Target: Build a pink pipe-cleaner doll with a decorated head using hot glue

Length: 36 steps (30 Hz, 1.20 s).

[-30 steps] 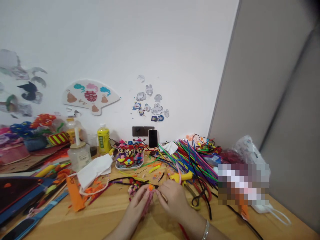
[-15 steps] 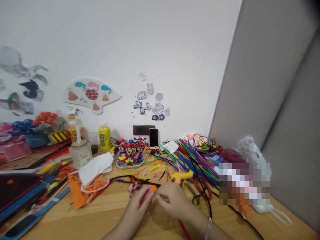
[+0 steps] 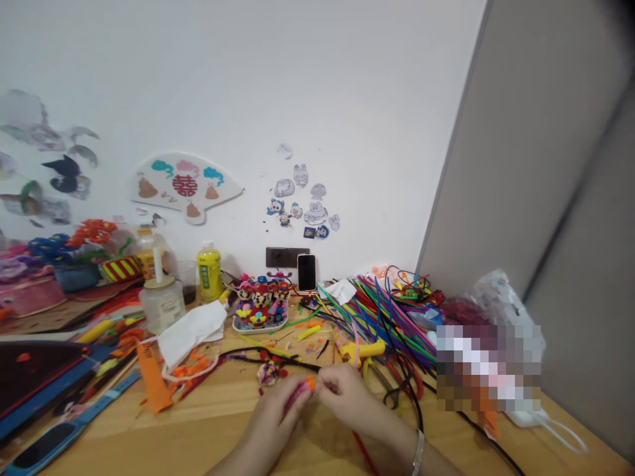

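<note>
Pink pipe cleaner (image 3: 298, 396) is held over the table (image 3: 208, 406), near the front edge and roughly mid-width, with an orange tip (image 3: 310, 382) at its far end. Left hand (image 3: 274, 416) is clenched around the pink body. Right hand (image 3: 344, 396) is grasping at the orange end, fingers pinched closed; exact finger contact is hidden. The hands are touching each other at the fingers. Silver bracelet (image 3: 418, 453) on right wrist. Red pipe cleaner (image 3: 364, 451) runs from under right forearm toward the front edge. Just ahead of the hands: pipe-cleaner ball (image 3: 268, 373), with black pipe cleaner (image 3: 268, 354) curving past it. Right of the hands: yellow glue gun (image 3: 364, 350) and black-handled scissors (image 3: 398, 396), beside a big pile of multicoloured pipe cleaners (image 3: 387, 317) toward the back right corner. Further back at center: tray (image 3: 260, 326) of pipe-cleaner figures (image 3: 260, 301), with upright phone (image 3: 306, 272) behind it against the wall. Left of center: white mask (image 3: 192, 334), orange strip (image 3: 153, 378), jar (image 3: 162, 305), yellow bottle (image 3: 210, 274).
</note>
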Available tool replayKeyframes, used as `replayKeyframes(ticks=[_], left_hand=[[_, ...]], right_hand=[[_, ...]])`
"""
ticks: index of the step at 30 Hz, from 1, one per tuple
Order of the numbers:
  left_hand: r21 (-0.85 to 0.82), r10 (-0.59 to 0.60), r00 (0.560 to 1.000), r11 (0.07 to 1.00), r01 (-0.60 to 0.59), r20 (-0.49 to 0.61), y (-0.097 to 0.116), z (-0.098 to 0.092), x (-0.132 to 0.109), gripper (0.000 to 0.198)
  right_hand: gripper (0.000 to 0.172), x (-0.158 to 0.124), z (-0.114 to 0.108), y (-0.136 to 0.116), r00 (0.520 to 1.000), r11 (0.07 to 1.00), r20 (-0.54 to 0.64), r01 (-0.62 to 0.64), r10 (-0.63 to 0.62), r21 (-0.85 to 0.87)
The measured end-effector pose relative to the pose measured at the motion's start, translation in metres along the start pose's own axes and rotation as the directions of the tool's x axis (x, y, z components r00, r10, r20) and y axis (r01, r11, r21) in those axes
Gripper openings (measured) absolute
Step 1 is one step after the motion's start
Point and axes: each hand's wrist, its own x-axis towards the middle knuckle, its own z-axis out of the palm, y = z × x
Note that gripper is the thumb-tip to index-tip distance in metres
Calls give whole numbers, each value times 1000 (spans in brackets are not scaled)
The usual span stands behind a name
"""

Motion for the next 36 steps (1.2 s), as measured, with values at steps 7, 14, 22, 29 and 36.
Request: replayKeyframes(ticks=[7,14,22,29,36], left_hand=[[-130,-39,999,991,36,-19,-1,2,-1,25],[-556,-223,970,821,133,-98,-2,6,4,22],[-734,-323,943,659,166,-77,-2,12,10,41],[-649,-250,955,755,90,-158,4,4,3,30],[51,118,947,993,-108,-300,-10,-3,0,17]], right_hand=[[25,-1,4,-6,998,993,-34,46,-50,-111],[22,-4,7,-9,991,993,-107,71,-81,-95],[20,-1,15,-1,994,927,-82,-40,76,372],[44,5,29,4,975,573,97,-197,200,795],[30,1,29,-15,947,239,84,-163,310,957]])
